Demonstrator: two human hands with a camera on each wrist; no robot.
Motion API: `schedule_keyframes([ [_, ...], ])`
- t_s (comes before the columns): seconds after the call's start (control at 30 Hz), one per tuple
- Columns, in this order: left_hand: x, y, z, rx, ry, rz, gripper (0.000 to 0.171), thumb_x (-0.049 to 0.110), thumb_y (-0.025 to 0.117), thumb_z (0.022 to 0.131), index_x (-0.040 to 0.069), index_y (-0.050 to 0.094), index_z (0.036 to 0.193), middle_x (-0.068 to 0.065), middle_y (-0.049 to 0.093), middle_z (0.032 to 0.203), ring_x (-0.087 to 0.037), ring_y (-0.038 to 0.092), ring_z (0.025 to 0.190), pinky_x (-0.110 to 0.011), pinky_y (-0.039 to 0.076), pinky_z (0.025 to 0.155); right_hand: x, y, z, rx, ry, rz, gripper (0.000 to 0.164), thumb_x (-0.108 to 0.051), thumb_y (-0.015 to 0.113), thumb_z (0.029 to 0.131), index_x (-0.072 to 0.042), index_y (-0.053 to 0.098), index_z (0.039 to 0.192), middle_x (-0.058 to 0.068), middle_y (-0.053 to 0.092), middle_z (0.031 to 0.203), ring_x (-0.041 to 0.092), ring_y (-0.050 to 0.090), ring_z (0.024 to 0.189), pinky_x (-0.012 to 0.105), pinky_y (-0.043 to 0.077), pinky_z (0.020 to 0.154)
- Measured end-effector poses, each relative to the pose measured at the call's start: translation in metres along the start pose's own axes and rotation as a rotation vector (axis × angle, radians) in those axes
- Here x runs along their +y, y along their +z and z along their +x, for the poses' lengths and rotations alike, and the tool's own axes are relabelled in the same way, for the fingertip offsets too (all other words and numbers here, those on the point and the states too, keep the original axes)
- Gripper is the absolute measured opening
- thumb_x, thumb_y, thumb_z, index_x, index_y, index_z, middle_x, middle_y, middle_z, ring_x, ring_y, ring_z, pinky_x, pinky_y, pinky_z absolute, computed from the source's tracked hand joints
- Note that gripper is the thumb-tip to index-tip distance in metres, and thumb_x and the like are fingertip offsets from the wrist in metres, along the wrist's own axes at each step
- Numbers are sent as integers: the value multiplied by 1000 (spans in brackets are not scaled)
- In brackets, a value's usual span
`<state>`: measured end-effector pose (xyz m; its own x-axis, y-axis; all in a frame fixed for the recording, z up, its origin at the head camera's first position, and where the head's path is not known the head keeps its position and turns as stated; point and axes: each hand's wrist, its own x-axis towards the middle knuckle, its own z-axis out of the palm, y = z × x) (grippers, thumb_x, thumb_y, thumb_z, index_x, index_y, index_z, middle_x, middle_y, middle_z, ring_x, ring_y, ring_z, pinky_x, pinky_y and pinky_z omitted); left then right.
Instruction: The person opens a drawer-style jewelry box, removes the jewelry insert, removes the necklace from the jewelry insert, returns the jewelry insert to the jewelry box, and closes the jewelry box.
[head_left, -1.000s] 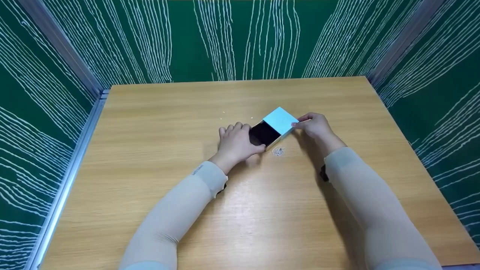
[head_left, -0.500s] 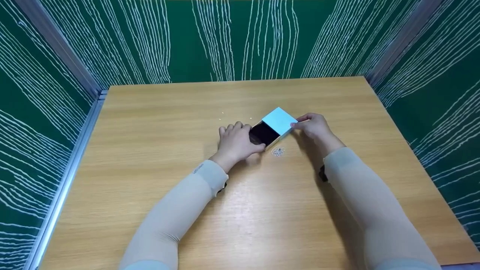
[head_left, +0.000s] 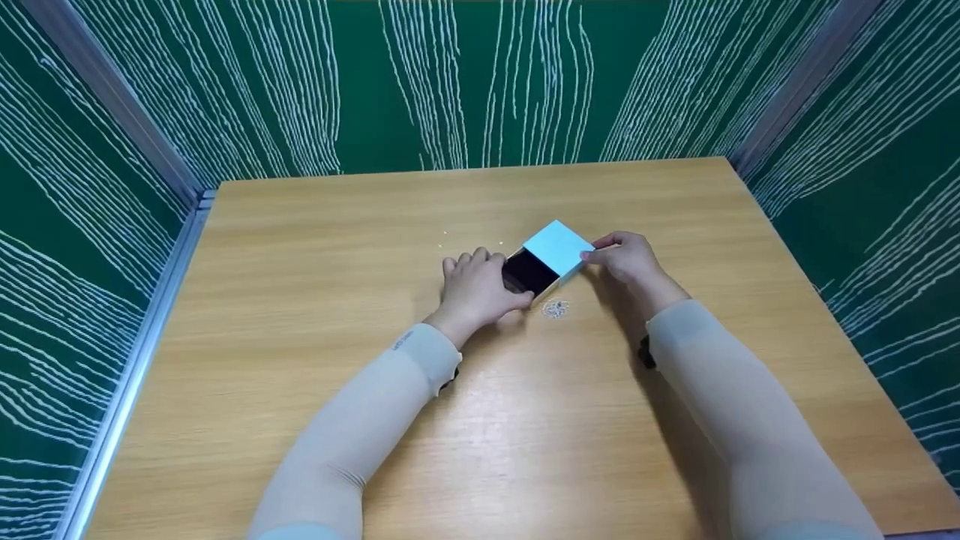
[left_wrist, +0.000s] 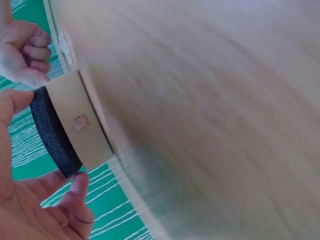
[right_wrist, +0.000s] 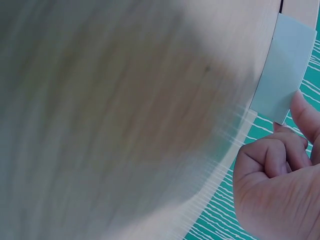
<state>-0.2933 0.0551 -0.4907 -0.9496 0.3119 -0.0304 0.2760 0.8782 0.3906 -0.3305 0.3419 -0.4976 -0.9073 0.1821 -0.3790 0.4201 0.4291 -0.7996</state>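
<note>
A small drawer box with a light-blue sleeve (head_left: 559, 248) lies on the table, its beige drawer (left_wrist: 75, 115) pulled partway out toward the left. Black foam padding (left_wrist: 52, 132) lines the drawer and, in the left wrist view, bulges above its rim. My left hand (head_left: 480, 292) spans the drawer's outer end, pinching the foam between thumb and fingers. At the sleeve's right corner, my right hand (head_left: 634, 264) pinches it with thumb and forefinger, the other fingers curled. Just in front of the box lies a small silvery heap (head_left: 555, 309), perhaps a fine chain.
A few tiny pale bits (head_left: 501, 242) lie on the wooden table (head_left: 337, 247) behind my left hand. Green panels (head_left: 375, 82) with white streaks stand along the back and sides, joined by metal posts (head_left: 120, 105).
The head view has shifted slightly, so the table sits a little lower in it. Both hands keep their hold, and the box stays in place with the drawer still partway out.
</note>
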Motion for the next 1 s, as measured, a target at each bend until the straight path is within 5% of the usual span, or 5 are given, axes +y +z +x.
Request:
schedule_keyframes([
  [0.3, 2, 6, 4, 1, 6, -6, 77, 71, 81, 91, 16, 70, 144, -4, 67, 135, -28, 58, 118, -51, 35, 109, 4, -2, -4, -15, -11, -3, 50, -31, 81, 107, -5, 64, 147, 16, 55, 154, 31, 48, 136, 47, 41, 122],
  [1.0, 5, 8, 13, -1, 5, -18, 83, 67, 85, 89, 19, 64, 153, -4, 64, 137, -28, 58, 118, -50, 35, 106, 0, 0, -3, 18, -3, 20, 41, -24, 81, 106, -5, 67, 141, 19, 52, 162, 32, 46, 138, 48, 40, 122],
])
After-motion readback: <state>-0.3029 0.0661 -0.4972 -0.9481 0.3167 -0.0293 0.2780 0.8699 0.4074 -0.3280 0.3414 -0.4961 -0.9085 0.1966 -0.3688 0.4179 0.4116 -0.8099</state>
